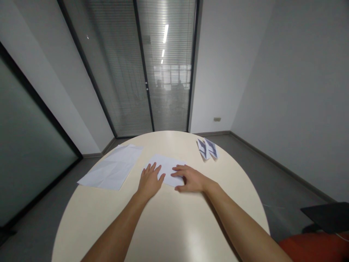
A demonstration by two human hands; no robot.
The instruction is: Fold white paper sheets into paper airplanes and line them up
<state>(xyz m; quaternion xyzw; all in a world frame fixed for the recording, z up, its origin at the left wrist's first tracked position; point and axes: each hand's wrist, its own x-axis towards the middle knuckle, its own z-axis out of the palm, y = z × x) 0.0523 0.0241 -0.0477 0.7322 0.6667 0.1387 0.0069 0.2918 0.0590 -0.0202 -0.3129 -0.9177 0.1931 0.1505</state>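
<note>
Grey floor [272, 189] surrounds a round cream table [163, 222] between pale walls [300, 72]. Strip lights [165, 33] gleam in the far, dark-framed glass partition [150, 109] with horizontal blinds [174, 116]; a frosted panel [27, 145] stands at left.

This looks like an office: glass partition [120, 72], slatted blinds [170, 112].

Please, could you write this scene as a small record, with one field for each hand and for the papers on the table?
left hand: left hand, fingers spread, over the left side of the small sheet
right hand: right hand, fingers slightly bent, thumb apart, over the right side of the small sheet
between the hands: small sheet, white, partly covered
left of the hands: large paper, white, creased
right of the hands, farther away: two folded printed papers, side by side
surface: pale table, rounded far edge
</note>
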